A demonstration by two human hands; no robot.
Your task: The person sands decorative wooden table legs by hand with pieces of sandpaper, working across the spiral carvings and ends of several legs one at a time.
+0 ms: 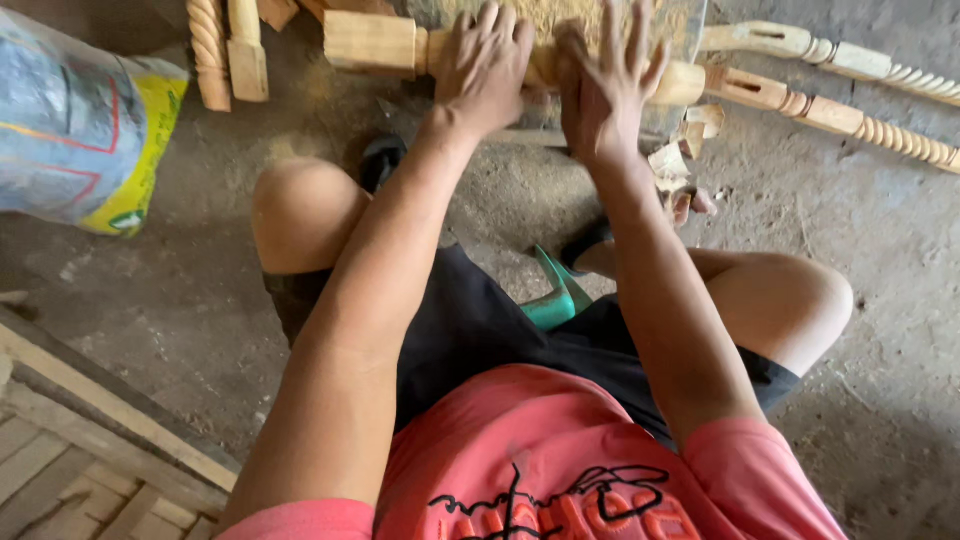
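Note:
A pale turned wooden leg lies crosswise on the dusty floor in front of me, with a square block at its left end. My left hand rests on top of its middle, fingers curled over the wood. My right hand presses on the same piece just to the right, fingers spread. I sit low with both knees bent outward, and a green stool shows between my legs.
Two carved twisted wooden legs lie at the upper right. More turned pieces stand at the upper left. A blue and yellow sack sits at the left. Wood offcuts and sawdust lie near my right wrist. Planks cross the lower left.

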